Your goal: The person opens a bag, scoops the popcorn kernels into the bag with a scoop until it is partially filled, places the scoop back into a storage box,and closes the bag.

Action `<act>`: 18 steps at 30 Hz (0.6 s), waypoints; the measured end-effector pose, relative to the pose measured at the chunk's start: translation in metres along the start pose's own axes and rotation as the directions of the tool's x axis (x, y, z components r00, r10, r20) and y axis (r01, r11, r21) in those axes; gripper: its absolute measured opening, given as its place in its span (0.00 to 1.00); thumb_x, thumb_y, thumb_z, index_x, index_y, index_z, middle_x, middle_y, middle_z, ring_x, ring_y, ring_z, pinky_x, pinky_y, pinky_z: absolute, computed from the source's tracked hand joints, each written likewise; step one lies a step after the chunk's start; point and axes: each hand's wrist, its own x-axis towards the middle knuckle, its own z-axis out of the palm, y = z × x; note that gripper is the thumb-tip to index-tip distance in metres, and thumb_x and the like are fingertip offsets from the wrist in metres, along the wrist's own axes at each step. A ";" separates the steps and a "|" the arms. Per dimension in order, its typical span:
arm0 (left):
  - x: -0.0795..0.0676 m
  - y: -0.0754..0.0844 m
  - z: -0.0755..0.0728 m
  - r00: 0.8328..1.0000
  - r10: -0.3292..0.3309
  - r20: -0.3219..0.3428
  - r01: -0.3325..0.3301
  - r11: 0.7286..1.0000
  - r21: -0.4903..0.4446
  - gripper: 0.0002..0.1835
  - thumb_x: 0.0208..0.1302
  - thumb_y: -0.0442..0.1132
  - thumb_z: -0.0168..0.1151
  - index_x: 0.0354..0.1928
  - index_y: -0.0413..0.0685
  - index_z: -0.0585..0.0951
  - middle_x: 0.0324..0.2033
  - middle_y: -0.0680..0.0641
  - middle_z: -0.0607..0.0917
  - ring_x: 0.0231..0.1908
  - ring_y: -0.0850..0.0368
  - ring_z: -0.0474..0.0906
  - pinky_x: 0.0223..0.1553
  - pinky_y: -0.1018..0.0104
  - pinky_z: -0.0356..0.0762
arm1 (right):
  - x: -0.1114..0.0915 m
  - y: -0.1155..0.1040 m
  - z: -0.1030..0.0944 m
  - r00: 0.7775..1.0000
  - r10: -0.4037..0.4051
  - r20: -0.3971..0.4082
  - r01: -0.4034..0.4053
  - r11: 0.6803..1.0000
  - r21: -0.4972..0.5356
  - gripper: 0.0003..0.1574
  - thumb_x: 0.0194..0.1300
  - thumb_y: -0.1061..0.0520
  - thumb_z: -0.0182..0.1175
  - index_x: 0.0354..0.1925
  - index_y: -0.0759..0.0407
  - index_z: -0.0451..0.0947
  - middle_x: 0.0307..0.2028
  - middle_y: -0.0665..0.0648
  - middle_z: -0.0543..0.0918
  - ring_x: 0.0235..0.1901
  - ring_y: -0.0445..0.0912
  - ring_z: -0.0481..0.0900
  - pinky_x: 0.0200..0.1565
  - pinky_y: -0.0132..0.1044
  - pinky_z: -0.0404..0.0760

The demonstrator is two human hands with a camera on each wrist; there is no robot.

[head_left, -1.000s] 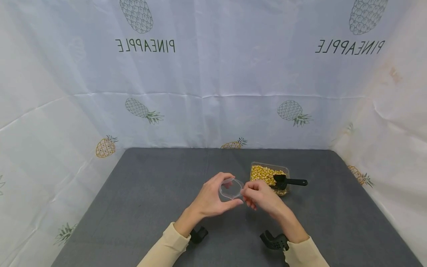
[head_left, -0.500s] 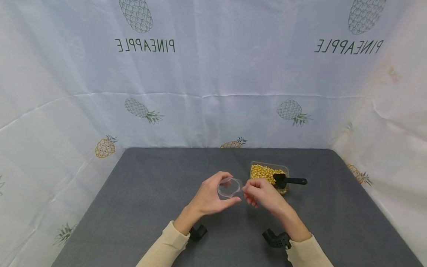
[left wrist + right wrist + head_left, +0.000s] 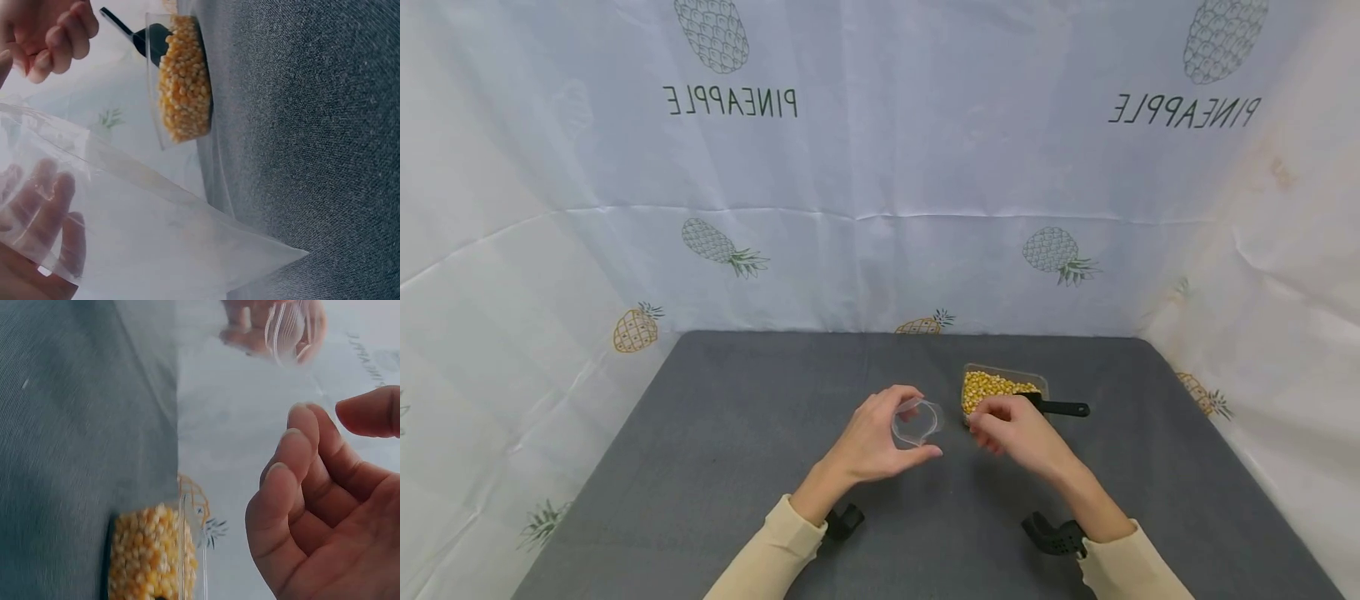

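My left hand point(image 3: 872, 442) holds a clear zip-top plastic bag point(image 3: 162, 219) near its mouth, which gapes open in a rounded shape between thumb and fingers. In the left wrist view the bag tapers to a pointed corner, and no contents show through it. My right hand point(image 3: 1022, 435) hovers in the air just right of the bag, in front of the corn container. Its fingers point(image 3: 294, 450) are loosely bent with a gap to the thumb, and nothing is between them.
A clear plastic container point(image 3: 1006, 368) of yellow corn kernels point(image 3: 185, 87) stands at right centre on the dark grey table point(image 3: 760, 400). A black scoop point(image 3: 1063, 408) lies in it, handle pointing right. Pineapple-print curtains point(image 3: 880, 167) hang behind and at both sides.
My right hand has let go of the bag's edge and moved right, towards the corn container. The left hand has stayed nearly in place with the bag.
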 end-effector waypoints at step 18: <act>0.002 0.000 -0.001 0.996 -0.033 0.081 0.032 0.999 0.015 0.37 0.55 0.57 0.76 0.62 0.49 0.74 0.47 0.49 0.84 0.47 0.60 0.80 0.53 0.51 0.73 | -0.011 0.011 -0.024 0.990 -0.091 -0.108 0.042 0.921 -0.386 0.10 0.74 0.53 0.60 0.43 0.57 0.85 0.34 0.46 0.83 0.33 0.40 0.79 0.37 0.42 0.78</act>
